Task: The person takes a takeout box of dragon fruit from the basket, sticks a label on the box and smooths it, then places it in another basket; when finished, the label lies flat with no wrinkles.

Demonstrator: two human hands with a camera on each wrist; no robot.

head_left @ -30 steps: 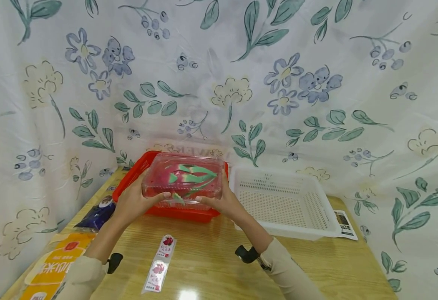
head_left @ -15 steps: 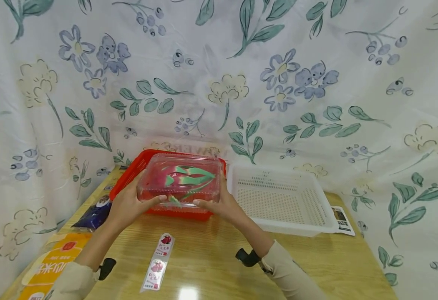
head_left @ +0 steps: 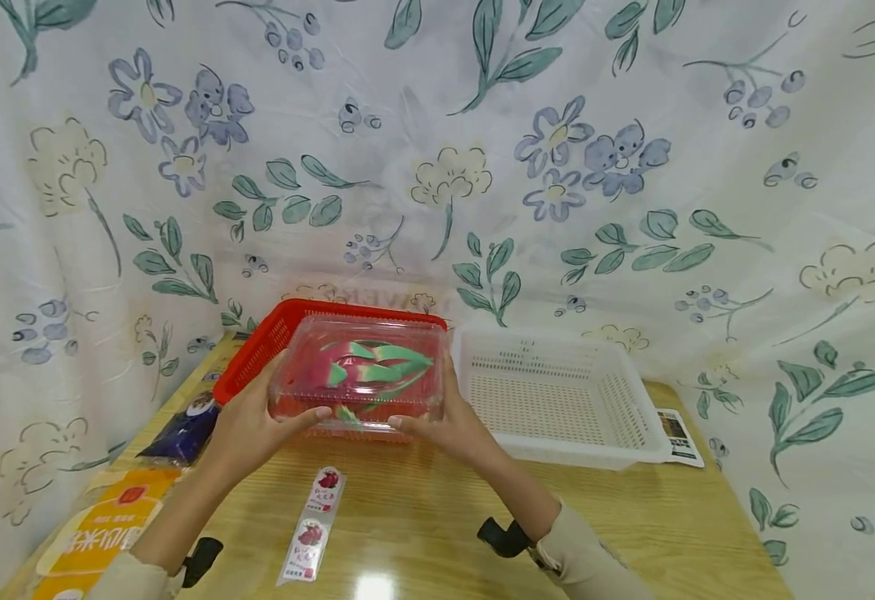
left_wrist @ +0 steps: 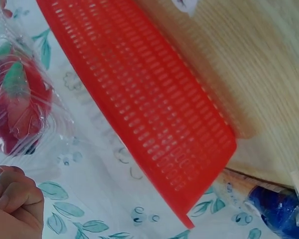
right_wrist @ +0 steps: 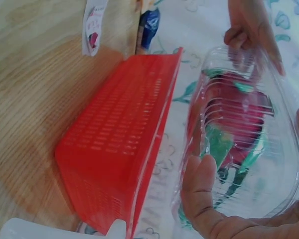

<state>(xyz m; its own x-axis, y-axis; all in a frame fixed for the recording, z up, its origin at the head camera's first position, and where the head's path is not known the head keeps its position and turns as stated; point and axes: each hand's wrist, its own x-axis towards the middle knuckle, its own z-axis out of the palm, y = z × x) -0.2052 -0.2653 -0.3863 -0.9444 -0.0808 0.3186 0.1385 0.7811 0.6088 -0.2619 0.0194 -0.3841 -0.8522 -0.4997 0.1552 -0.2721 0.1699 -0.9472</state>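
Note:
A clear plastic clamshell box (head_left: 287, 379) with a pink and green dragon fruit (head_left: 373, 367) inside is held up by both hands, in front of the red basket in the head view. My left hand (head_left: 250, 421) grips its left end, thumb along the near edge. At the right end my right hand (head_left: 445, 417) grips it likewise, its curled fingers under the box (right_wrist: 269, 164) in the right wrist view. In the left wrist view the left hand's bent fingers (left_wrist: 17, 196) show below the wrapped-looking fruit (left_wrist: 20, 104). The lid looks closed.
Behind the box stands the red basket (head_left: 261, 354); to its right is a white basket (head_left: 557, 400) with a printed card (head_left: 681, 437) beside it. A strip of dragon fruit stickers (head_left: 313, 525) lies on the wooden table. Blue (head_left: 182, 433) and yellow (head_left: 103, 533) packages line the left side.
Both hands have brought the box a little nearer and lower, so more of the red basket's back rim shows. The head view has shifted slightly. The grip stays the same.

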